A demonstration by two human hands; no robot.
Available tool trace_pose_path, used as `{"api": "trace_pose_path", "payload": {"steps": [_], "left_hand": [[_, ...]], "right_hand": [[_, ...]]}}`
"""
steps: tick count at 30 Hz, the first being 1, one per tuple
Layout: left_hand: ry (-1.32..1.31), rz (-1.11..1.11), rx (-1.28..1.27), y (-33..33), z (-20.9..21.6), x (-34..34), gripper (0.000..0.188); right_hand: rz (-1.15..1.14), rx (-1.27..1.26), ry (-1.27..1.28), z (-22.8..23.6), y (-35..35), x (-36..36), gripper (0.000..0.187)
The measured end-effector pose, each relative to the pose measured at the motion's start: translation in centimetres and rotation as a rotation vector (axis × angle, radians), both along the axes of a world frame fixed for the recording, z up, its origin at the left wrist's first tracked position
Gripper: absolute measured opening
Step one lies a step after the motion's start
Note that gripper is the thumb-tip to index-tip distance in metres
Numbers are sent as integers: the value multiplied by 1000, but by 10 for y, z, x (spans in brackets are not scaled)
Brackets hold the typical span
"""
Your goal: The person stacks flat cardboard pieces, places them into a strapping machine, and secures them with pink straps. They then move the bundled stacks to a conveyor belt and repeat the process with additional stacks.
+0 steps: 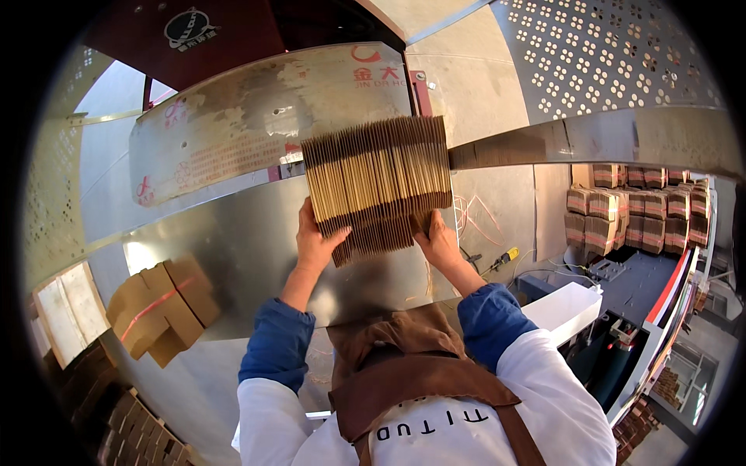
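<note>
A thick stack of folded brown cardboard blanks (381,175) stands on edge in front of me, its many layers side by side. My left hand (317,239) grips its lower left side, thumb over the near edge. At the lower right side, my right hand (440,242) is closed on the same stack; some of its fingers are hidden behind the cardboard. The stack is above the far part of a shiny metal table (256,233); whether it rests there or is lifted I cannot tell.
Beyond the table rises a worn metal panel (233,116) of a dark red machine (233,23). A strapped cardboard bundle (159,307) lies at the left. To the right are a white box (563,307), a yellow-handled tool (507,256) and several tied cardboard stacks (637,213).
</note>
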State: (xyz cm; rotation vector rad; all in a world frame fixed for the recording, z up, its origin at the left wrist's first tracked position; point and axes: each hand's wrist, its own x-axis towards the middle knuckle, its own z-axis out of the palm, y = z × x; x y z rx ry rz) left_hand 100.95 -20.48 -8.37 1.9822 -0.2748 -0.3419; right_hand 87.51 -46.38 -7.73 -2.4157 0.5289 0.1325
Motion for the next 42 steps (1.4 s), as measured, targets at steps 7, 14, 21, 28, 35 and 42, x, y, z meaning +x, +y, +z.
{"api": "trace_pose_path", "payload": {"steps": [7,14,21,28,35,42], "left_hand": [[-96,-38,-12,-16,-4,52,94],[-29,4,-20,-25,6,61,90],[-49,74,-32,-31,5,55,94],[52,172,-140,-37,12,51,86],[-22,139,-190,-43,-10,51,87],[-7,105,-186,-36,-12,53,87]], "right_hand": [[16,-15,16,-1,-19,44,74],[4,-9,-54,-7,-23,50,74],[10,-2,-36,-4,-22,51,73],[25,44,3,2,-25,52,70],[101,29,-172,-40,-39,38,64],[89,-63,-42,-16,-28,44,56]]}}
